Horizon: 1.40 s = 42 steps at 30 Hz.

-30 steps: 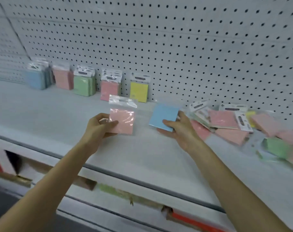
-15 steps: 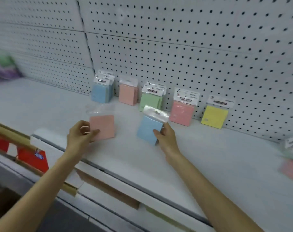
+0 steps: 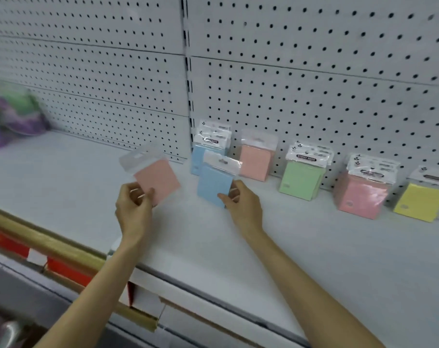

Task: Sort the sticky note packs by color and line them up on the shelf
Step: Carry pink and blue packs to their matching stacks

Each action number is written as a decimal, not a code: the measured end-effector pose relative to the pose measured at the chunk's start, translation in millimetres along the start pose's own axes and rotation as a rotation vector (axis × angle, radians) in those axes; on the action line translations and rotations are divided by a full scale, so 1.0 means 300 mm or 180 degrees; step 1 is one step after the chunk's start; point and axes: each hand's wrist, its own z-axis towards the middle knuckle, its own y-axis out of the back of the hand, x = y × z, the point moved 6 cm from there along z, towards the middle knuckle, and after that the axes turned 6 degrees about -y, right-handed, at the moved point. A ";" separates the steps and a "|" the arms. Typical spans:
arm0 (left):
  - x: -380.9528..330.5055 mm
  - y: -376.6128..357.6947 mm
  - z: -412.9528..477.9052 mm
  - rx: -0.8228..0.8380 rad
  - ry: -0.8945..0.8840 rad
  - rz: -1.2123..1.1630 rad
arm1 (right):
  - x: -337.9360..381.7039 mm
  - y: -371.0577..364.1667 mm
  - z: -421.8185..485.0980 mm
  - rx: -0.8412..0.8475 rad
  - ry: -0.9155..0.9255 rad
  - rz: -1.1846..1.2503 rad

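Observation:
My left hand [image 3: 134,210] pinches a salmon-pink sticky note pack [image 3: 157,179] by its lower corner, held above the white shelf [image 3: 62,187]. My right hand [image 3: 243,205] pinches a blue pack [image 3: 213,183] just in front of the upright blue packs [image 3: 197,156]. Along the pegboard stand more upright packs in a row: salmon [image 3: 254,162], green [image 3: 300,178], pink [image 3: 361,194] and yellow [image 3: 418,200].
A white pegboard wall [image 3: 313,71] backs the shelf. Blurred purple and green goods [image 3: 10,119] lie at the far left. Below the shelf's front edge are a wooden rail [image 3: 45,243] and red packaging [image 3: 67,272].
The view has swung left, so the loose pile of packs at the right has left the frame. Both hands carried their packs leftward and toward the standing row; the blue pack now sits before the blue ones.

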 end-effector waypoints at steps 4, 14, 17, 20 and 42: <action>0.073 0.002 0.098 0.0194 0.0137 -0.0192 | 0.073 -0.095 0.082 -0.0496 0.0160 -0.0466; 0.132 -0.018 0.117 0.0434 0.0230 -0.0430 | 0.061 -0.113 0.157 -0.1037 -0.0151 -0.0706; 0.117 -0.025 0.114 0.0559 0.0228 -0.0435 | 0.060 -0.101 0.151 -0.1021 -0.0230 -0.0470; 0.101 -0.068 0.111 0.1162 0.0170 -0.0646 | 0.088 -0.068 0.128 -0.0919 -0.0194 0.0646; 0.044 -0.467 0.125 0.2595 -0.1528 0.0660 | -0.099 0.155 0.162 -0.1418 -0.0388 0.0664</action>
